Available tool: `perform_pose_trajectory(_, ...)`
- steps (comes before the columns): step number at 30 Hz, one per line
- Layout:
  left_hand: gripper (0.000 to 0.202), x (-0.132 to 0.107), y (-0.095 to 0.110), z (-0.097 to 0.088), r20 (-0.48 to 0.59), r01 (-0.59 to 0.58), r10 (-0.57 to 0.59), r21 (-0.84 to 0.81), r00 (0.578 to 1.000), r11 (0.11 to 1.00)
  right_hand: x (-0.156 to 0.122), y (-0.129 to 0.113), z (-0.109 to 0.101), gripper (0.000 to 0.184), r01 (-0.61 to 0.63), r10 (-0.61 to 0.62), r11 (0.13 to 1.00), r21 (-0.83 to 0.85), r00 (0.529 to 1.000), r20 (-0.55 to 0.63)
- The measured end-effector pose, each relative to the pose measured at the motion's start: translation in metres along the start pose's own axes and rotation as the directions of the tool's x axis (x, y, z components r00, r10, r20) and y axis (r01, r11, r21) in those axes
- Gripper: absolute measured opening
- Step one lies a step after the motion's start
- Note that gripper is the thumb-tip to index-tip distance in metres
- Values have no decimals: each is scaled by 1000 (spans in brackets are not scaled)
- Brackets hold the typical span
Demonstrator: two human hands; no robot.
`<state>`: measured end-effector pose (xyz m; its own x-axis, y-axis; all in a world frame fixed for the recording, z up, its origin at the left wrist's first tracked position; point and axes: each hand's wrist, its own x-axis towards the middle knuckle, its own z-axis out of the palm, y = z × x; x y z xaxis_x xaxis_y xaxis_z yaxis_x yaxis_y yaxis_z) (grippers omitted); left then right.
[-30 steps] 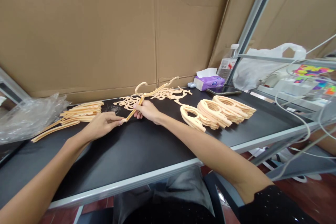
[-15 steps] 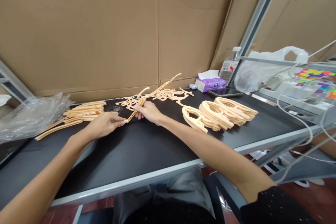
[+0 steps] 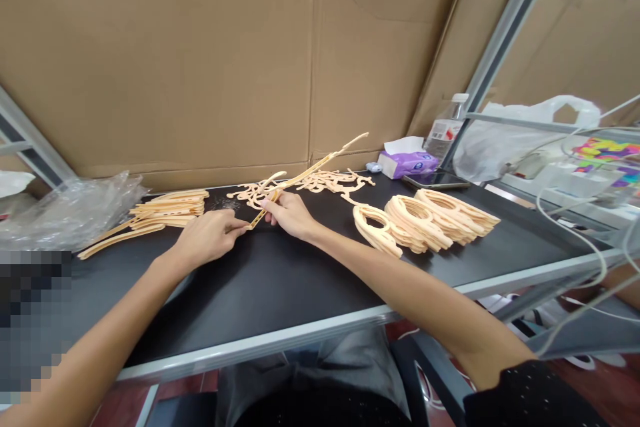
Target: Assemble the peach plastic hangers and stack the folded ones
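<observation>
Our right hand (image 3: pixel 290 215) closes its grip on a long peach plastic hanger (image 3: pixel 305 177), held just above the black surface (image 3: pixel 250 300). Our left hand (image 3: pixel 210 237) pinches the hanger's lower end. Stacked hangers (image 3: pixel 420 221) lie to the right.

The plastic hanger (image 3: pixel 305 173) seems swung rightward.

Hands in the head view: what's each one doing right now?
Left hand: closed, pinching the end of a plastic hanger.
Right hand: closed, holding the same hanger.
</observation>
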<state>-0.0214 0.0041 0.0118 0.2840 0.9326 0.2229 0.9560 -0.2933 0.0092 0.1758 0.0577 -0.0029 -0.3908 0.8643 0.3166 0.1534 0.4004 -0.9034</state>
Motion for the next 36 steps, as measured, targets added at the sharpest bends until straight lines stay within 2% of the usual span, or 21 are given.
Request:
perform_pose_trajectory(8,35,-5,14,1,-75,0,7,92,997,996,-2,-6,-4,24,-15,15,1000,-5,1000,-13)
perform_pose_trajectory(21,41,-8,28,3,-42,105,-98,253,994,962,7,6,-1,26,-12,11,1000,-20,999,-36)
perform_pose_trajectory(27,41,-7,31,6,-40,115,-108,250,993,961,7,7,0,21,-73,75,997,24,994,-84)
perform_pose_trajectory(36,39,-7,22,13,-74,53,-42,150,996,987,7,6,-2,21,-110,122,988,106,986,-113)
